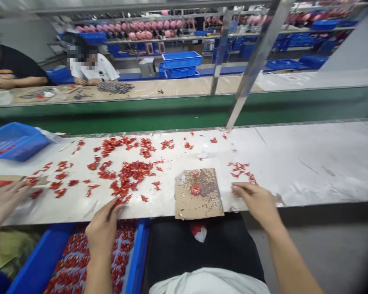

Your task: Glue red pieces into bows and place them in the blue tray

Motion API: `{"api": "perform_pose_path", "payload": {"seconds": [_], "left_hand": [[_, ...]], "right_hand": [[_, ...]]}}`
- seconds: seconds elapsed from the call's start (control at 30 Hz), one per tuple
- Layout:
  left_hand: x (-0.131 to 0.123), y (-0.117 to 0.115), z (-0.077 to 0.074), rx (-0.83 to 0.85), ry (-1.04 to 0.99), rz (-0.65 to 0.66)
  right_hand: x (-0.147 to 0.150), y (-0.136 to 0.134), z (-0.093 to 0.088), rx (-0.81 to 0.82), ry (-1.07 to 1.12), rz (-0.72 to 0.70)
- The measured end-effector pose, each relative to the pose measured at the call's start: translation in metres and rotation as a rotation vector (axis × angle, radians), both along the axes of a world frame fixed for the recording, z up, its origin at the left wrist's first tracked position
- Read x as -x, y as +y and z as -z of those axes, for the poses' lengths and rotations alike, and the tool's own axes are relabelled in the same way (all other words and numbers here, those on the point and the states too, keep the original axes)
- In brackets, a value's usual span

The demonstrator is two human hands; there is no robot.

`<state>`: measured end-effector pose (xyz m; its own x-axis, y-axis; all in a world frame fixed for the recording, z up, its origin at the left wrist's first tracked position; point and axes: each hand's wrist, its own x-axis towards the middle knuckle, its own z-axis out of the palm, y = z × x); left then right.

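Observation:
Many small red pieces point(131, 173) lie scattered over the white bench top point(309, 163). My left hand point(102, 230) is at the bench's near edge, its fingers pinched at the fringe of the red pile around something thin that I cannot make out. My right hand point(257, 202) rests flat on the bench with fingers stretched left, just right of a stained cardboard square point(202, 202) that carries a red blob point(195, 189). A few red pieces point(242, 169) lie just beyond its fingertips. Under my left arm, a blue bin point(138, 257) holds several more red pieces.
Another person's hand point(3, 200) reaches in at the far left. A blue basket point(15, 141) stands at the bench's left end. Past the bench run a green conveyor point(171, 110) and a slanted metal post point(254, 65). Two people sit at the far table point(171, 86).

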<state>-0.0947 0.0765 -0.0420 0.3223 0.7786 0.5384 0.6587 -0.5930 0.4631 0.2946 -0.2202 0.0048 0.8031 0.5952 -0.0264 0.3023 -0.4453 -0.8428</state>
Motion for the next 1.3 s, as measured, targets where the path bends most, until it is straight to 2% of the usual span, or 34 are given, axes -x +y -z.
{"api": "perform_pose_path", "payload": {"seconds": [0.03, 0.1, 0.23, 0.3, 0.4, 0.57, 0.73, 0.83, 0.97, 1.03, 1.1, 1.17, 1.23, 1.3], "left_hand": [[-0.002, -0.001, 0.000, 0.015, -0.027, -0.033], [-0.008, -0.005, 0.000, 0.060, -0.072, -0.135], [-0.025, -0.015, 0.001, 0.116, -0.049, -0.336], [-0.032, -0.018, 0.001, 0.157, -0.040, -0.311], [-0.038, -0.017, -0.002, 0.178, -0.032, -0.202], [-0.035, -0.010, -0.009, 0.182, 0.062, -0.088], [-0.033, -0.011, -0.018, 0.248, 0.173, -0.104], [-0.037, -0.018, -0.020, 0.229, 0.179, -0.137], [-0.042, -0.030, -0.020, 0.129, 0.065, -0.127], [-0.043, -0.039, -0.020, 0.089, -0.020, -0.079], [-0.045, -0.050, -0.021, 0.095, -0.111, -0.067], [-0.049, -0.062, -0.022, 0.177, -0.220, -0.136], [-0.056, -0.073, -0.024, 0.333, -0.388, -0.236], [-0.065, -0.080, -0.025, 0.479, -0.592, -0.271]], "right_hand": [[0.012, 0.012, -0.006, -0.072, 0.081, -0.059], [0.033, 0.036, -0.015, -0.152, 0.098, -0.194], [0.051, 0.071, -0.018, -0.170, 0.049, -0.287], [0.052, 0.078, -0.014, -0.168, 0.030, -0.319], [0.051, 0.084, -0.007, -0.144, -0.009, -0.364], [0.050, 0.086, -0.001, -0.134, -0.026, -0.393], [0.051, 0.081, 0.003, -0.164, -0.055, -0.387], [0.053, 0.076, 0.008, -0.241, -0.136, -0.408], [0.057, 0.070, 0.017, -0.317, -0.252, -0.465], [0.061, 0.066, 0.018, -0.334, -0.201, -0.458], [0.067, 0.063, 0.015, -0.360, -0.054, -0.395], [0.072, 0.062, 0.010, -0.410, 0.124, -0.326], [0.077, 0.061, 0.006, -0.483, 0.299, -0.295], [0.080, 0.061, 0.004, -0.562, 0.458, -0.287]]}}
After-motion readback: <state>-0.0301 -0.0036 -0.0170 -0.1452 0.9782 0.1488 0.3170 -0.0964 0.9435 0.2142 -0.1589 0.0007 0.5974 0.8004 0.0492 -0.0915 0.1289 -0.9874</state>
